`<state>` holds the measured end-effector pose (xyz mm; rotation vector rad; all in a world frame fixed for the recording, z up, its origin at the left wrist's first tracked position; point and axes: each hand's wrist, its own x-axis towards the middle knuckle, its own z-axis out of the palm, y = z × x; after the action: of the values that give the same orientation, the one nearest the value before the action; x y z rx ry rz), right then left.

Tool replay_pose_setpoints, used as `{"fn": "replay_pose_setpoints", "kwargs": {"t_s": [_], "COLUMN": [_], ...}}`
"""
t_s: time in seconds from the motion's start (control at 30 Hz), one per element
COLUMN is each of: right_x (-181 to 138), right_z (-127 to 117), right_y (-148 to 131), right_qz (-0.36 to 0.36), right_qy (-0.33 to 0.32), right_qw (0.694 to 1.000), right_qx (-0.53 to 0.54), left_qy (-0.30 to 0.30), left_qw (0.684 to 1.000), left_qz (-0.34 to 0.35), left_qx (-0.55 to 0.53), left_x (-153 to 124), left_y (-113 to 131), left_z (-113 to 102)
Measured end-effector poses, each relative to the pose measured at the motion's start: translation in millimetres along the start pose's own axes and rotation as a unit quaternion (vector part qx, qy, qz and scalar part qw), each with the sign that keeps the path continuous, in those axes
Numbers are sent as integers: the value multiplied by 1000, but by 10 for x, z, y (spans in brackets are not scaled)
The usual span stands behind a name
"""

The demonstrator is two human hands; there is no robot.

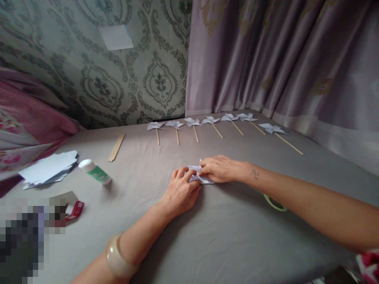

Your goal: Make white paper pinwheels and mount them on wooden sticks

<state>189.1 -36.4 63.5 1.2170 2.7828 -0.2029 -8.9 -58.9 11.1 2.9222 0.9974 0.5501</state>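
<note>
A folded piece of white paper [207, 180], partly shaped like a pinwheel, lies on the grey cloth in front of me. Curled fingers of my left hand [182, 188] press on its left side. From the right, my right hand [219, 169] pinches the paper near its middle, thumb and fingers together. Both hands cover much of the paper, so its exact folds are hidden. Beyond them stands a row of finished-looking paper pinwheels on wooden sticks, among them one pinwheel [194, 123] straight ahead and another [271, 128] farther right.
A white bottle-shaped glue stick [96, 172] with a green label lies left of my hands. Behind it are wooden sticks [117, 148] and a stack of white paper [49, 169]. A red-and-white box [75, 210] sits near left. A light green loop [276, 203] shows under my right forearm.
</note>
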Motion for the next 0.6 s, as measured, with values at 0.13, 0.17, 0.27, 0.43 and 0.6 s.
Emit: {"fn": "replay_pose_setpoints", "kwargs": {"t_s": [0.13,0.17,0.27,0.43,0.6], "right_x": [8,15,39,91,175], "right_z": [1,4,0,-58,-133], "right_y": [15,2,-62,-132,-131], "right_qz": [46,66,113,162,184], "right_qy": [-6,-12,-17,-29,-50], "right_qw": [998,995,989,981,975], "right_qx": [52,68,89,99,115], "left_qy": [8,9,9,7,-6], "left_qw": [1000,1000,1000,1000,999], "left_qz": [2,0,-10,-23,-38], "left_qx": [-5,-6,-1,12,26], "left_x": [0,0,2,9,16], "left_y": [18,24,50,116,166], "left_z": [-17,-17,-11,-9,-24]}}
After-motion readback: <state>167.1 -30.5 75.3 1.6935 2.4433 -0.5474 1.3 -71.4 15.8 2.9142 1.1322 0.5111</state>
